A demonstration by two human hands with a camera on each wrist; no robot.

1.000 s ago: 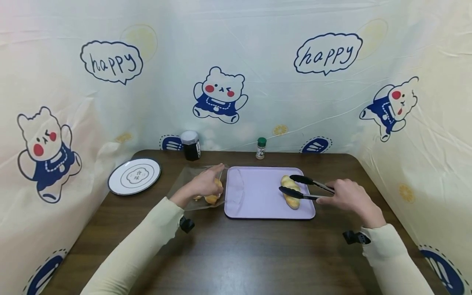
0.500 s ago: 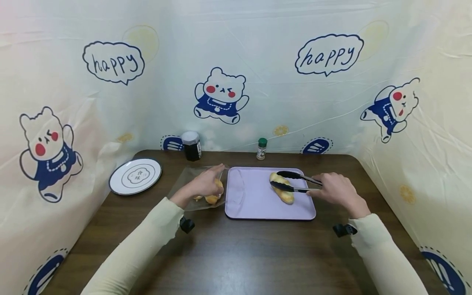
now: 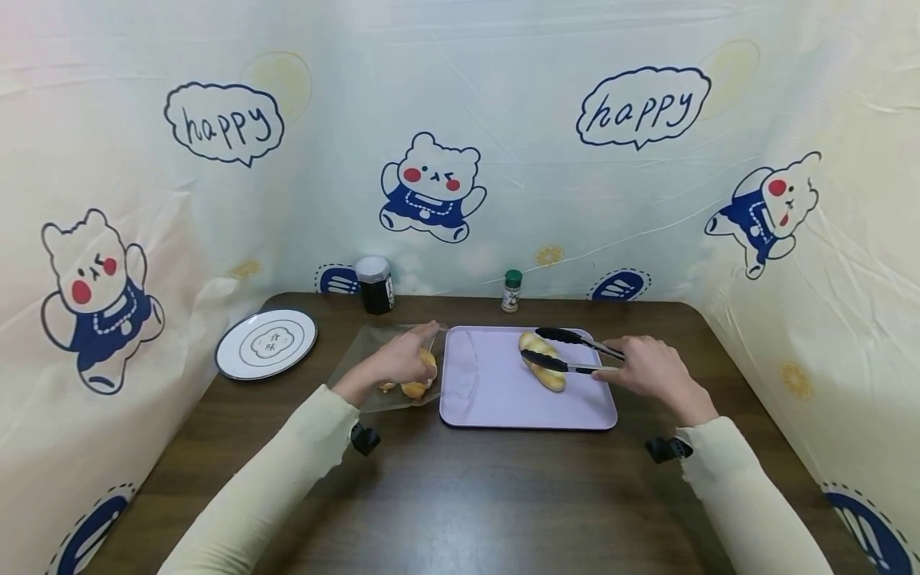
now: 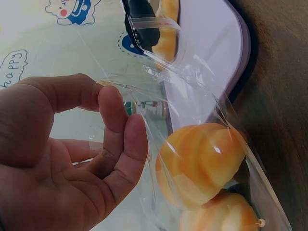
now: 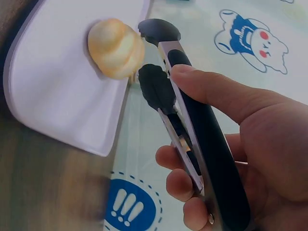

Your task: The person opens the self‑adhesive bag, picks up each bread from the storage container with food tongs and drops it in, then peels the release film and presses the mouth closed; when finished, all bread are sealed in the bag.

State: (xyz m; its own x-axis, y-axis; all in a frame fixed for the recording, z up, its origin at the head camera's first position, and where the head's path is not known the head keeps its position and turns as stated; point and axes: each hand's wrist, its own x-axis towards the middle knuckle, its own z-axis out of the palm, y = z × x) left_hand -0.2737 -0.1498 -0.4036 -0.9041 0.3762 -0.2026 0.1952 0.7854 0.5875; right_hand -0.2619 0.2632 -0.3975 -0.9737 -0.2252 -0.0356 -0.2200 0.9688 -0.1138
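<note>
My left hand [image 3: 397,359] pinches the rim of a clear plastic bag [image 3: 359,397] between thumb and fingers. Inside it lie golden bread rolls [image 4: 201,163], partly covered by the hand in the head view. A pair of tongs [image 5: 204,125] with black tips is in my right hand [image 3: 654,373], thumb on one arm and fingers curled round the other. The tongs' tips are at a long twisted bread roll [image 3: 549,375] over the lilac tray [image 3: 496,403]. How firmly they clasp it, I cannot tell. The bag's mouth overlaps the tray's left side.
A white plate [image 3: 237,358] with a dark rim sits at the table's left. Behind stand a dark jar [image 3: 376,297] with a pale lid and a small green-capped shaker [image 3: 511,297]. A printed cloth surrounds the brown table [image 3: 489,495].
The right hand and tongs have moved left over the tray, and the bread roll has shifted left with them toward the bag. The left hand has stayed at the bag.
</note>
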